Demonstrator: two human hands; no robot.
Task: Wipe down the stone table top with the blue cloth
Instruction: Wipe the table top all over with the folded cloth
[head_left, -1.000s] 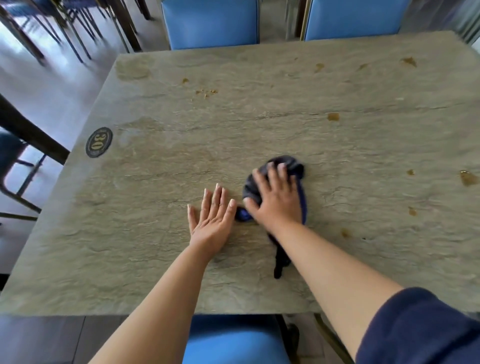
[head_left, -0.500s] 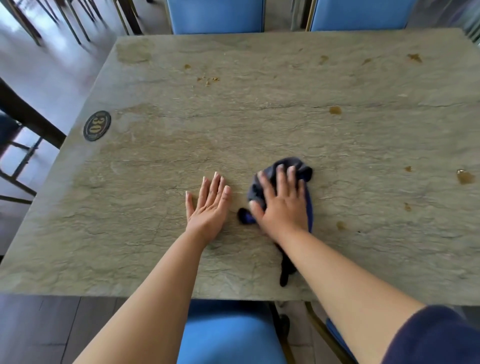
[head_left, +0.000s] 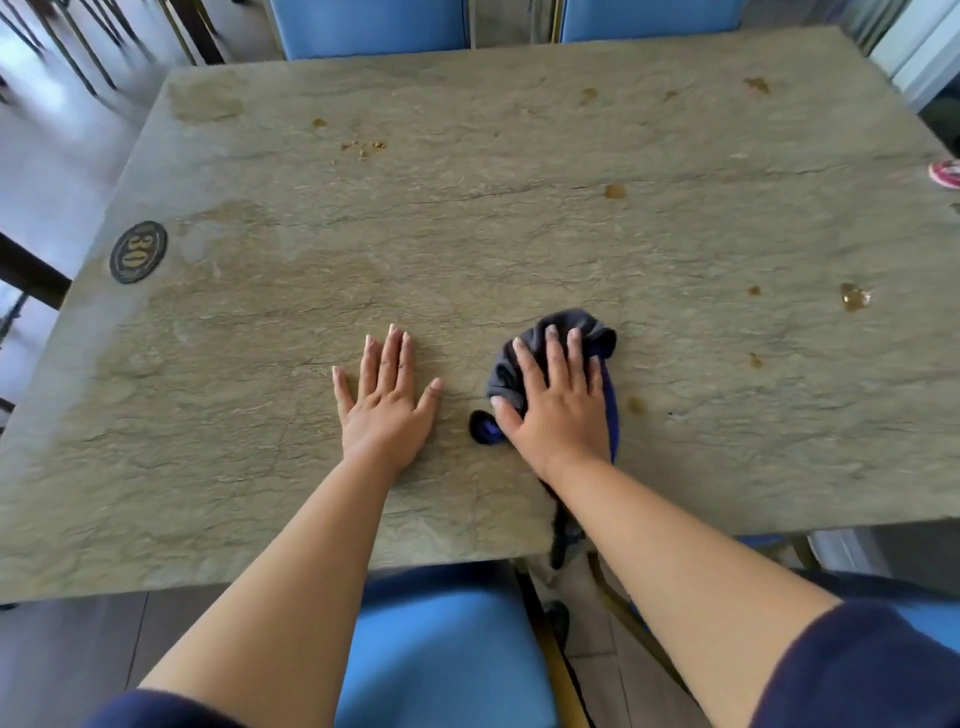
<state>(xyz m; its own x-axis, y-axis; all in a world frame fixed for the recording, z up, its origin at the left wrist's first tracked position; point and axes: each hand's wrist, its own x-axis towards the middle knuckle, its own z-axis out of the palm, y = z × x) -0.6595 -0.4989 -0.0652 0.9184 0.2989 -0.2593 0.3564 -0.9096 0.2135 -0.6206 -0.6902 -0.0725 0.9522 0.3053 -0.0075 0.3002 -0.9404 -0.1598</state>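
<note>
Over the last second the right hand (head_left: 558, 410), palm flat and fingers spread on the bunched dark-blue cloth (head_left: 597, 332), has barely shifted across the rough grey-green stone table top (head_left: 519, 234); mostly the viewpoint has moved. The left hand (head_left: 387, 397) stays open and empty, pressed flat just left of the cloth. Wiping looks barely begun: brown sticky spots (head_left: 854, 297) remain to the right and far side. No containers are visible.

Blue cloth (head_left: 597, 332) bunched on stained stone table top (head_left: 467, 234), tail seemingly overhanging edge.
</note>
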